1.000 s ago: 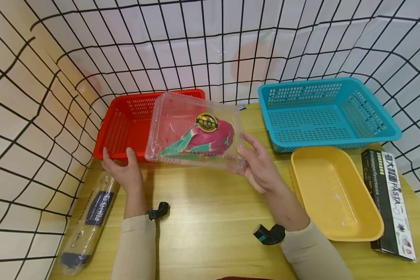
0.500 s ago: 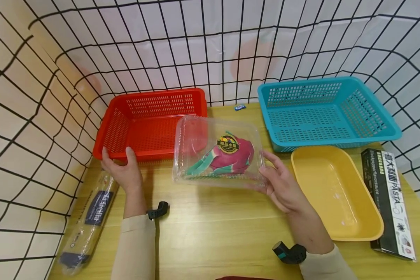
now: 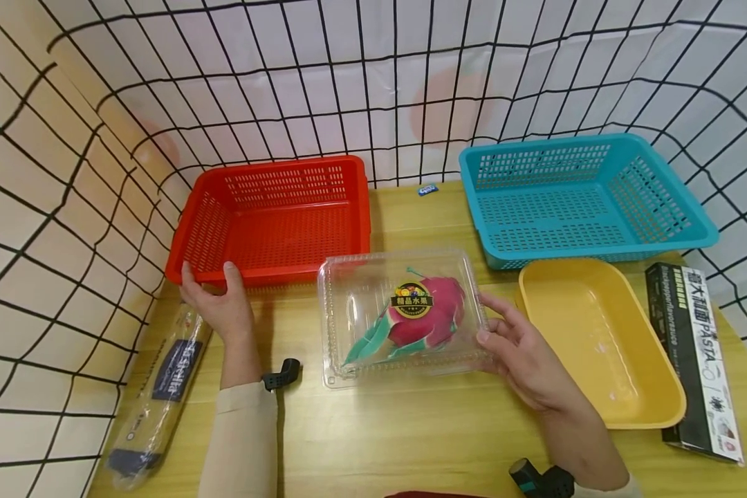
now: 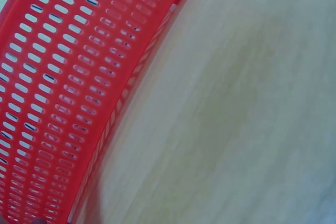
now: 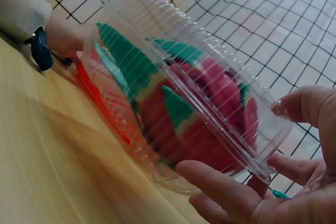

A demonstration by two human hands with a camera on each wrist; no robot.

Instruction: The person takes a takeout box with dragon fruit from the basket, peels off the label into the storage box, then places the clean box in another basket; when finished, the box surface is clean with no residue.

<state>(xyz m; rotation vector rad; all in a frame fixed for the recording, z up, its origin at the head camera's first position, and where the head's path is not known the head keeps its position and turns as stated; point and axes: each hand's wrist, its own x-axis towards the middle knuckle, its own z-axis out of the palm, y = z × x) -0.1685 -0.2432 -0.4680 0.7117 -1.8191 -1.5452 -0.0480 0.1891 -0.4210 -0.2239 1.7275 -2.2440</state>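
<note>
My right hand [image 3: 526,360] grips the right end of a clear plastic clamshell box [image 3: 342,304] and holds it above the table. Inside the box lies a magenta dragon fruit [image 3: 432,325] with green leaf tips, partly covered by a round black sticker [image 3: 411,300] on the lid. In the right wrist view, fingers and thumb pinch the box [image 5: 210,40] from both sides. My left hand [image 3: 224,308] holds the near left rim of a red slotted basket [image 3: 286,238]. At the bottom of the left wrist view, only fingertips show against the basket [image 4: 73,77].
A blue basket [image 3: 541,207] stands at the back right, with a yellow tub [image 3: 588,332] before it. Beside the tub lies a black pasta box [image 3: 694,360]. A spaghetti packet [image 3: 168,387] lies at left. A small blue wrapper [image 3: 427,189] sits near the black grid fence [image 3: 396,104].
My right hand has drawn the clear box from over the red basket toward me and rightward, above the table. The left hand has stayed at the basket rim.
</note>
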